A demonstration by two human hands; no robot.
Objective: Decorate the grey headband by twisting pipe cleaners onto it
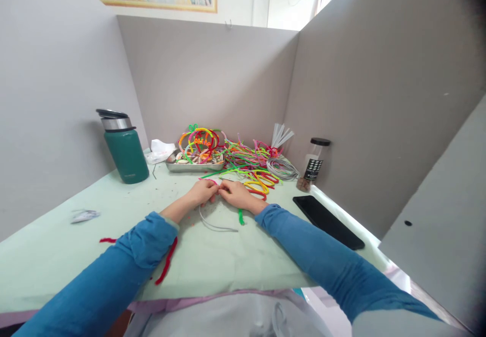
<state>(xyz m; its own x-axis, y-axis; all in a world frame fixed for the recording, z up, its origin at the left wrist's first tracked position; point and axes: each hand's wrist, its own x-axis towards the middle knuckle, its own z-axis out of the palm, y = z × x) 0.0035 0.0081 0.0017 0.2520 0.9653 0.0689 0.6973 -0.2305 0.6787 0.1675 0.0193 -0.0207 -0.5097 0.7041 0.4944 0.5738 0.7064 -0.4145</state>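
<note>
My left hand (204, 192) and my right hand (236, 195) meet over the middle of the table, fingers pinched together and fingertips touching. A bit of pink pipe cleaner (207, 179) shows at the top of my left fingers, which are closed on it. From beneath that hand a thin grey wire (217, 228) curves down and right onto the cloth; its upper end is hidden. My right fingers are closed too, but what they pinch is too small to make out. Close to my right wrist lies a short green pipe cleaner piece (241, 217).
Behind my hands are a metal tray (195, 166), heaped coloured pipe cleaners (246, 154) and coiled grey wire (283, 169). A green bottle (127, 155) stands left; a clear jar (314, 164) and black phone (328, 222) are right. Red pipe cleaner (167, 261) lies by my left sleeve. Grey panels enclose the table.
</note>
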